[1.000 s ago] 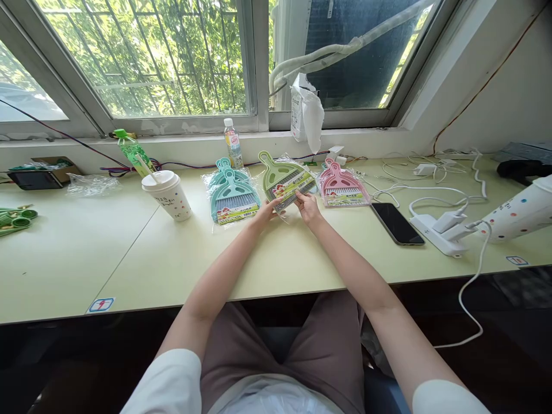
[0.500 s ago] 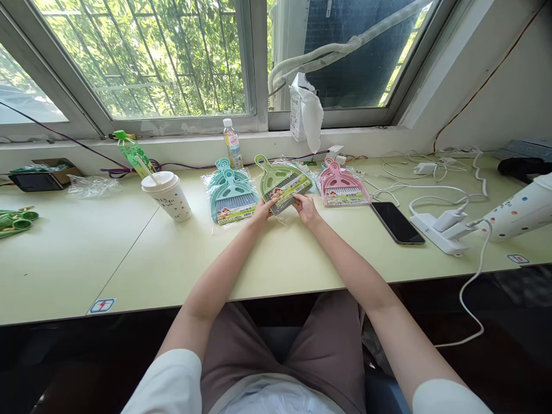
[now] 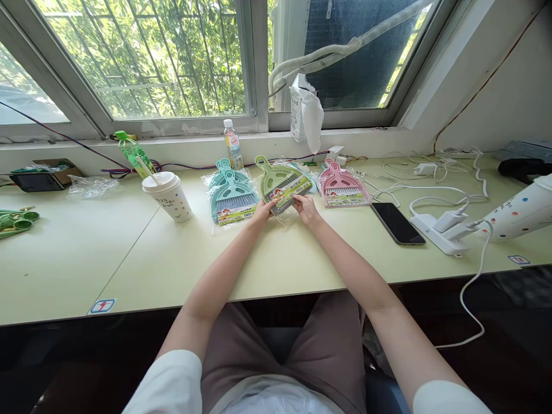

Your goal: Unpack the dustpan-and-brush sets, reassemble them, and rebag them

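Office-like room suggested: long desk [image 3: 172, 264] set under window [image 3: 146, 57], power strip [image 3: 440, 234] and phone [image 3: 397, 223] placed on top.

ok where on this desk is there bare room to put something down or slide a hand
Bare tabletop shows between the green bundle and white cup, between the forearms, and between the phone and front edge. It is crowded around the held green set, with teal and pink sets on either side, and around the power strip.

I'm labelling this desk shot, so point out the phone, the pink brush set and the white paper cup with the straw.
phone [image 3: 397, 223]: head view, middle of its dark screen
pink brush set [image 3: 343, 179]: head view, pink dustpan
paper cup [image 3: 175, 202]: head view, its side
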Motion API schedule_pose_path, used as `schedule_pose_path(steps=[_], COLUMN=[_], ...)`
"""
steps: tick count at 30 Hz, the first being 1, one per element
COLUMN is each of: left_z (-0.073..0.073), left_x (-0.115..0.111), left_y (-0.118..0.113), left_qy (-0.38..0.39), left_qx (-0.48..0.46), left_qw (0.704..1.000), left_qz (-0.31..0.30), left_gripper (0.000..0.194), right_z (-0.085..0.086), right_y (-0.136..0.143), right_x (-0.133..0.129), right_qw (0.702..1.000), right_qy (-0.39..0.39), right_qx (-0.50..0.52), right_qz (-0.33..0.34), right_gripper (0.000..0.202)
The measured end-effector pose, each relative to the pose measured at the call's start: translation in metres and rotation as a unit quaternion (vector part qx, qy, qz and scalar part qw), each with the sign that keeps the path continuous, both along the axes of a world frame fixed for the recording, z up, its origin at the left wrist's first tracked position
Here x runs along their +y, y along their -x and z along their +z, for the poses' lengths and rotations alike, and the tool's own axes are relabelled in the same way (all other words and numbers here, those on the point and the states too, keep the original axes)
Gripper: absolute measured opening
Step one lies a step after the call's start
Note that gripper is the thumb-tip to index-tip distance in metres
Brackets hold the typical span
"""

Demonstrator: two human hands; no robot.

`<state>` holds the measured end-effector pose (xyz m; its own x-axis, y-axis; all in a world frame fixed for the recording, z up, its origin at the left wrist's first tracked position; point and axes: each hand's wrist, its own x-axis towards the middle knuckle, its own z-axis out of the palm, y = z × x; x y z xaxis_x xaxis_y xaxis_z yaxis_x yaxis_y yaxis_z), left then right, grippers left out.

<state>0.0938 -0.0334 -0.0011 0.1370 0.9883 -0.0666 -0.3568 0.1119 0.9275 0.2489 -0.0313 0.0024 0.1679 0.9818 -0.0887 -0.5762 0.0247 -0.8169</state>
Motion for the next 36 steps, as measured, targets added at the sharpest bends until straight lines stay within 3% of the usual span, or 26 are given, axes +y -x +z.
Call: schedule_pose_path(steps=[9,20,25,29,36], left_z=[0.003,0.008,0.011,0.008,0.003], left_x=[-0.004,-0.006,-0.008,-0.009,-0.010], left_y=[0.000,0.001,-0.001,-0.002,0.000], left_qy=[-0.004,0.027,0.009,-0.018,0.003], left_qx=[0.000,0.001,0.001,0.003,0.028], left_qw=[1.000,1.000,1.000,0.998,0.997], left_qz=[-0.021,0.011,-0.024,-0.063,-0.077], left_gripper=[0.035,0.042,0.044,0.057,0.061], right_z=[-0.001,-0.003,0.001,0.001,-0.003], right_y=[-0.001,-0.001,0.001,-0.001,-0.005], right_x=[0.000,0.000,-0.002,-0.002,0.000], right_qw=[1.000,0.999,0.999,0.998,0.998], right_qy=[0.001,-0.014,-0.041,-0.059,-0.060], right_qx=[-0.006,-0.007,-0.003,0.000,-0.006], right_qz=[0.000,0.042,0.032,-0.001,0.003], right_gripper=[0.017,0.019,0.023,0.022,0.022])
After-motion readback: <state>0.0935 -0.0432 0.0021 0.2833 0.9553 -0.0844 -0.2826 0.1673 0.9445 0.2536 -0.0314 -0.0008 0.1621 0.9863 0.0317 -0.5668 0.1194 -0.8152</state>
